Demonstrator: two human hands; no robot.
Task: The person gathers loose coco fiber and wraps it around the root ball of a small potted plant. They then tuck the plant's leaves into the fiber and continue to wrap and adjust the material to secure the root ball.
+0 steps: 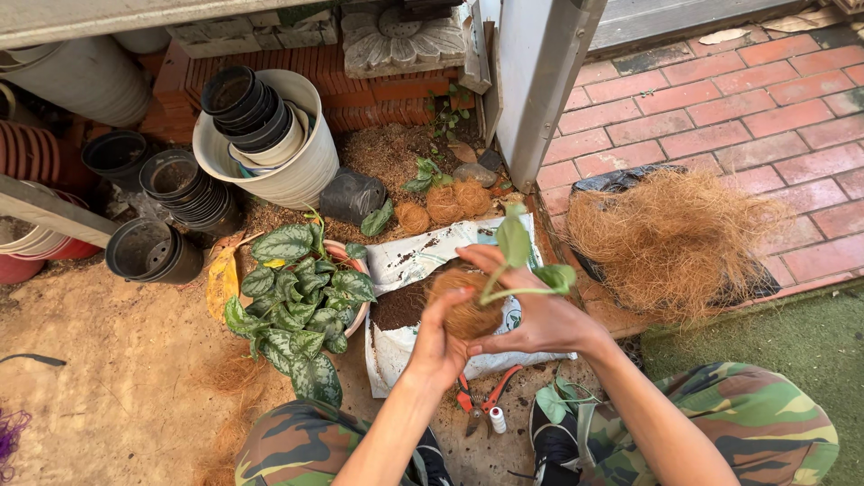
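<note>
Both hands hold a brown coconut-fibre ball (468, 310) with a small green plant cutting (517, 270) sticking out of its top. My left hand (438, 340) cups the ball from below and the left. My right hand (531, 310) wraps its right side, with the cutting's stem between the fingers. Under the hands lies an open white bag of dark soil (423, 261).
A potted plant with spotted green leaves (297, 301) stands at the left. Stacked black pots (184, 189) and a white bucket (297, 171) are behind it. Three fibre balls (443, 205) lie beyond the bag, a loose fibre pile (670, 238) at the right, red pruners (481, 400) near my knees.
</note>
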